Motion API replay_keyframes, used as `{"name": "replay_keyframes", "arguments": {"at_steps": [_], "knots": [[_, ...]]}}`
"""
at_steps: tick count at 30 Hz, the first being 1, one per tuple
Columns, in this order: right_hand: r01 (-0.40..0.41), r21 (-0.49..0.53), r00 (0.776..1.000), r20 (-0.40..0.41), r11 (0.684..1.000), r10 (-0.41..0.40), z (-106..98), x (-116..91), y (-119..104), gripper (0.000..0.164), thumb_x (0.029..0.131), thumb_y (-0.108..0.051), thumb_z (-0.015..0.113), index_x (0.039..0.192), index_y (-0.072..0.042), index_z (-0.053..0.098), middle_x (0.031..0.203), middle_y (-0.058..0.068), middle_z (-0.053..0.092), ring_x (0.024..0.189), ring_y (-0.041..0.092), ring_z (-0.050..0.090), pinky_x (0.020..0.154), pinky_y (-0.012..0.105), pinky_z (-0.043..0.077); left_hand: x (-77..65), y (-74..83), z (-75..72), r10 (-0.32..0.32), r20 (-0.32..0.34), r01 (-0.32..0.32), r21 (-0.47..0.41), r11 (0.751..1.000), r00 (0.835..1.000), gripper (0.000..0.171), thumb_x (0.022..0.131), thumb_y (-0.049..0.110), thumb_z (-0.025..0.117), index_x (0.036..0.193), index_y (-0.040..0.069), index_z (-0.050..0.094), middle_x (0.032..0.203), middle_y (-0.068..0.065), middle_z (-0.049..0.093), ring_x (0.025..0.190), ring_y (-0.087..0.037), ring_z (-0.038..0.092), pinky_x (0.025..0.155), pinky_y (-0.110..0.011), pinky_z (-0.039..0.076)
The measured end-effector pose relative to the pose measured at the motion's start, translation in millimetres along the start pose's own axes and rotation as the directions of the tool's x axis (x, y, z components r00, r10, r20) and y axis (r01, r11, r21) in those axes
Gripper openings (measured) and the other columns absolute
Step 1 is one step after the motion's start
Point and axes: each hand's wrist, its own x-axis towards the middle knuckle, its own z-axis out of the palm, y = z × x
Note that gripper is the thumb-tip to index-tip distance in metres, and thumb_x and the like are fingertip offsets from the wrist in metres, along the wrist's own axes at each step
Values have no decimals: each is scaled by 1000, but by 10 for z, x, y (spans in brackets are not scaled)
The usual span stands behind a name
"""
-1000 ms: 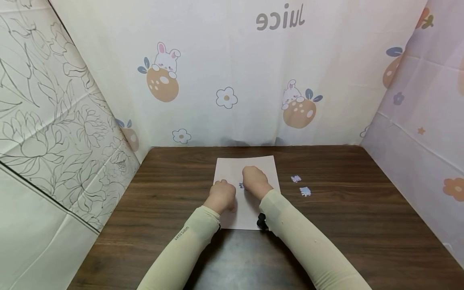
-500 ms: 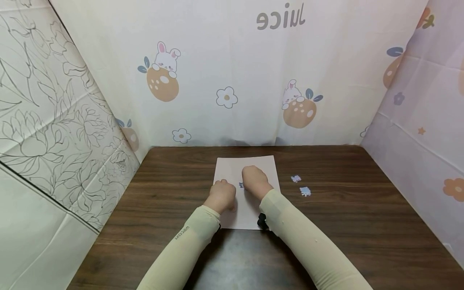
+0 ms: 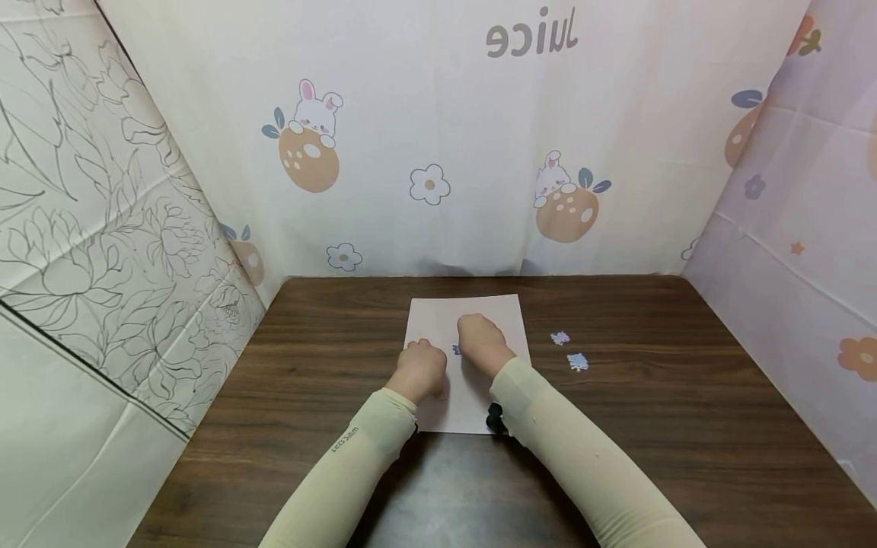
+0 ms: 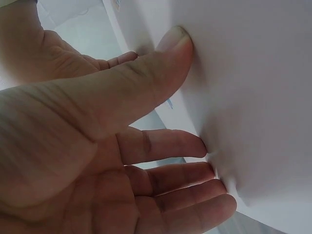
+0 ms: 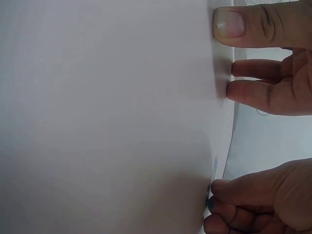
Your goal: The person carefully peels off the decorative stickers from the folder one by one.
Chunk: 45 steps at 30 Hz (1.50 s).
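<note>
White paper sheet (image 3: 466, 415), small blue cutout (image 3: 456, 350) on it. Left hand (image 3: 421, 369) rests on the paper, thumb apart from fingers; right hand (image 3: 483, 342) seems to pinch the cutout. Probably best: brace the sheet, handle thin edges gently.

In the head view's lower centre lies a white paper sheet (image 3: 462, 384); a small blue piece (image 3: 456, 349), partly hidden, lies near its middle.

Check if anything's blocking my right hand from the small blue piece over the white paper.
Nothing visible does. Your right hand pinches the small blue piece; your left hand rests on the white paper to its left.
</note>
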Motion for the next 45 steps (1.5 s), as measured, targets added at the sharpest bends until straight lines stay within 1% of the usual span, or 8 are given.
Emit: {"name": "replay_keyframes", "arguments": {"at_steps": [7, 19, 26, 33, 35, 42, 45], "knots": [[3, 1, 1000, -2, 1000, -3, 5, -3, -7, 22, 97, 1, 54, 80, -5, 67, 72, 7, 63, 61, 20, 55, 51, 31, 44, 18, -1, 21, 1, 5, -1, 4, 1000, 1000, 57, 69, 39, 94, 112, 7, 77, 111, -16, 65, 101, -31, 61, 82, -43, 56], [-4, -6, 1000, -1, 1000, 4, 31, 0, -18, 23, 99, -1, 52, 83, -4, 68, 75, 8, 65, 62, 21, 57, 53, 32, 46, 22, -1, 21, -5, 10, 5, 1, 1000, 1000, 57, 68, 39, 94, 113, 7, 76, 111, -16, 64, 102, -31, 60, 81, -43, 56], [1, -6, 1000, -14, 1000, -1, 62, 1, -22, 22, 99, -3, 55, 80, -6, 67, 76, 8, 65, 63, 20, 55, 54, 33, 46, 33, -7, 31, -2, 6, 3, -10, 1000, 1000, 56, 69, 38, 94, 112, 8, 77, 111, -16, 64, 102, -32, 60, 81, -43, 56], [12, -1, 999, -37, 1000, -12, 60, -10, -23, 25, 98, -3, 56, 75, -6, 66, 71, 6, 64, 60, 19, 53, 53, 32, 45, 39, -10, 43, 5, -2, -5, -12, 1000, 1000, 55, 67, 38, 95, 109, 8, 77, 109, -15, 65, 100, -31, 60, 80, -43, 56], [15, -2, 999, -44, 1000, -15, 58, -10, -20, 24, 98, -3, 57, 76, -6, 66, 70, 6, 63, 60, 19, 53, 53, 32, 45, 42, -8, 46, 4, -1, -4, -12, 1000, 1000, 55, 67, 38, 95, 109, 8, 77, 109, -15, 64, 100, -31, 60, 80, -43, 55], [15, 2, 999, -47, 1000, -15, 75, -11, -24, 19, 96, -7, 64, 78, -5, 69, 69, 6, 63, 59, 18, 53, 53, 32, 46, 44, 0, 47, 3, 1, -3, -2, 1000, 1000, 57, 68, 41, 95, 111, 8, 77, 111, -15, 65, 101, -32, 60, 82, -43, 56], [16, 7, 999, -51, 1000, -15, 82, -9, -24, 18, 96, -7, 65, 79, -5, 69, 70, 6, 64, 60, 19, 54, 53, 32, 46, 40, 4, 40, -3, 4, 3, -3, 1000, 1000, 58, 68, 41, 95, 111, 7, 77, 110, -16, 65, 101, -32, 60, 82, -43, 56]]}}
